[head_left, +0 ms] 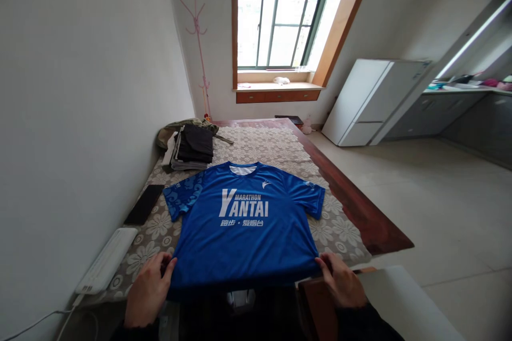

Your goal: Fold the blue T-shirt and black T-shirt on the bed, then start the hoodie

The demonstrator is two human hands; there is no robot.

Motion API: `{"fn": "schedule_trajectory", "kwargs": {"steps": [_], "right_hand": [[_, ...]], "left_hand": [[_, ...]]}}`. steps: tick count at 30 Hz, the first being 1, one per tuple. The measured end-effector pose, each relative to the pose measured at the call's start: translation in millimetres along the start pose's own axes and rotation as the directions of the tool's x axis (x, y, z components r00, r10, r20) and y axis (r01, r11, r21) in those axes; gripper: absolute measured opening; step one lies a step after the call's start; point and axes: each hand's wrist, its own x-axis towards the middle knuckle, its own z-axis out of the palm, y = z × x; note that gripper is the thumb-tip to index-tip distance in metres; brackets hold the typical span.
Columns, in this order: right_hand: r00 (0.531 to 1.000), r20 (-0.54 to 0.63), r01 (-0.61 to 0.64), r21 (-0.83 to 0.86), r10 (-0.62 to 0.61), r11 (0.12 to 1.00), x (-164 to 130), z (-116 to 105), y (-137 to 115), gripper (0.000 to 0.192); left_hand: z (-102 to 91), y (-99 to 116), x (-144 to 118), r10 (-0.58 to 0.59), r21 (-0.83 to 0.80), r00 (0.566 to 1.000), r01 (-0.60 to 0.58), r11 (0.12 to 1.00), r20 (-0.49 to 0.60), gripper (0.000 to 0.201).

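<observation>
Blue T-shirt [244,240] lies flat on the patterned tablecloth [264,144], neck at 12 o'clock. Left hand [150,287] pinches its hem at 8, right hand [340,279] at 4, thumbs pressed against fingers. Can't really make out the curled fingers, shadow eats the hem's underside, and the frame crops both dark sleeves [366,324].

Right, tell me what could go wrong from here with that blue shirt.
The left hand and right hand grip the lower corners of the blue shirt, so an uneven pull could skew or crease it.
One patterned sleeve lies right by a flat black slab; dragging the shirt that way might shove it.
The white power strip is close to the left hand, so a wide swing could knock it.
</observation>
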Motion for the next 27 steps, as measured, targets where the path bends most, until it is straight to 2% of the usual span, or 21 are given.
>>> {"fn": "schedule_trajectory", "kwargs": {"steps": [3,6,8,10,13,16,19,21,23,25,27], "right_hand": [[0.995,0.093,-0.024,0.030,0.021,0.999,6.4,-14.3,13.4,0.035],[0.975,0.220,-0.017,0.071,0.001,0.997,11.4,-31.1,23.5,0.032],[0.952,0.303,0.005,0.079,-0.029,0.997,17.7,-41.4,23.4,0.030],[0.947,0.319,0.029,0.058,-0.047,0.998,29.4,-48.9,16.3,0.031],[0.973,0.216,0.074,0.031,-0.079,0.997,61.0,-50.8,-5.5,0.036],[0.978,0.084,0.189,0.055,-0.193,0.980,108.4,-38.9,-32.1,0.041],[0.956,0.023,0.294,-0.008,-0.294,0.956,161.4,-16.5,-53.7,0.049],[0.967,0.061,0.252,-0.123,-0.246,0.960,191.7,0.8,-63.5,0.056],[0.983,0.143,0.144,-0.245,-0.111,0.959,214.1,17.1,-69.9,0.061],[0.974,0.225,0.064,-0.337,0.014,0.939,228.5,30.2,-72.9,0.064],[0.960,0.272,0.049,-0.385,0.062,0.922,236.9,38.4,-72.5,0.066]], "left_hand": [[-4.8,-5.0,-4.8,-0.068,-0.047,0.991,0.073,0.996,0.111,0.026],[-5.6,-13.0,-12.4,-0.035,-0.085,0.972,0.056,0.995,0.232,0.022],[-7.1,-14.9,-14.8,0.002,-0.077,0.964,0.019,0.997,0.265,0.021],[-10.7,-10.8,-12.2,0.013,-0.033,0.971,-0.005,0.999,0.240,0.024],[-16.0,9.2,4.5,0.032,0.032,0.992,-0.036,0.999,0.120,0.030],[-12.2,41.5,37.5,0.159,-0.017,0.985,-0.158,0.987,0.067,0.036],[3.9,75.6,84.1,0.368,-0.075,0.926,-0.362,0.929,0.091,0.043],[18.1,94.7,119.2,0.455,-0.046,0.884,-0.453,0.890,0.110,0.049],[31.3,108.6,153.4,0.440,0.064,0.886,-0.452,0.890,0.150,0.055],[41.8,116.5,182.8,0.372,0.162,0.911,-0.399,0.902,0.176,0.058],[49.2,118.2,204.4,0.311,0.210,0.934,-0.344,0.915,0.176,0.060]]}}
